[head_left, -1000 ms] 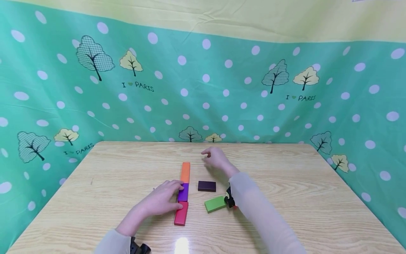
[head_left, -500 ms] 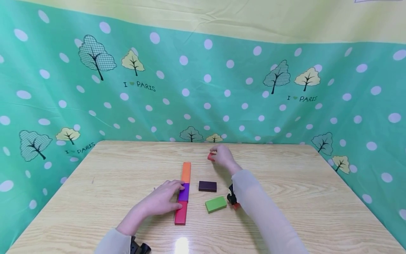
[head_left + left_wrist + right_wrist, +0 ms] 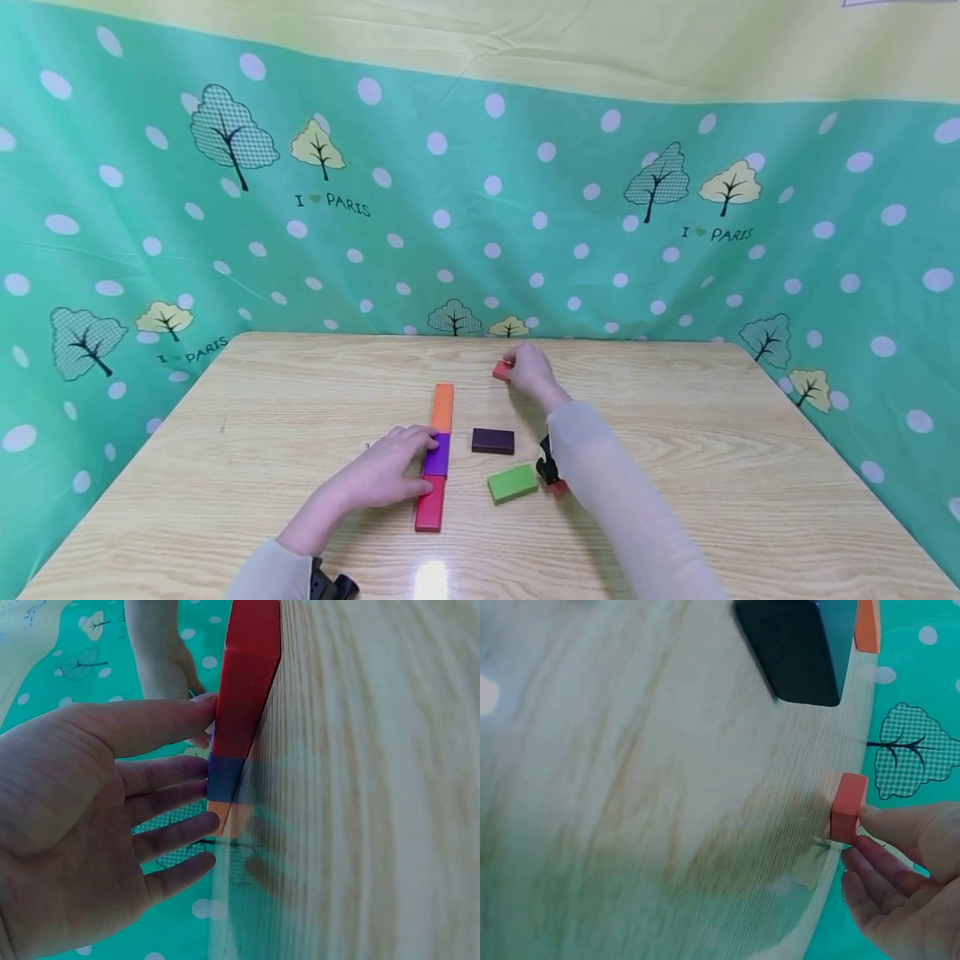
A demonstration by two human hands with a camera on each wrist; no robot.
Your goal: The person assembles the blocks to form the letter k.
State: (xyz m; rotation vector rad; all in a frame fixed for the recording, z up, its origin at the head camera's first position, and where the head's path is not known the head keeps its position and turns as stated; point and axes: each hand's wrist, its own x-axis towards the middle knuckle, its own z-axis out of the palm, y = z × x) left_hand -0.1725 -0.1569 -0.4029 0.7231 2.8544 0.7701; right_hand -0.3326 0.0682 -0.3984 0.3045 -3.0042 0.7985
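An orange block [image 3: 442, 407], a purple block [image 3: 437, 457] and a red block [image 3: 428, 510] lie end to end in a row. My left hand [image 3: 381, 472] rests at the row's left side, thumb on the red block and fingertips on the purple one. In the left wrist view its fingers [image 3: 176, 834] are spread and fairly straight along the row. Farther back, my right hand [image 3: 531, 369] pinches another red block [image 3: 502, 371] on the table. In the right wrist view, thumb and fingers meet that block's end [image 3: 848, 807].
Right of the row lie a dark block [image 3: 492, 442] and a green block [image 3: 513, 484]. A further red piece [image 3: 558, 489] shows partly beneath my right wrist. The wooden table [image 3: 315, 367] ends at a green dotted curtain [image 3: 480, 192].
My right hand has moved slightly right at the table's back, and the small red block has come into view at its fingers, now pinched. The left hand stays on the row.
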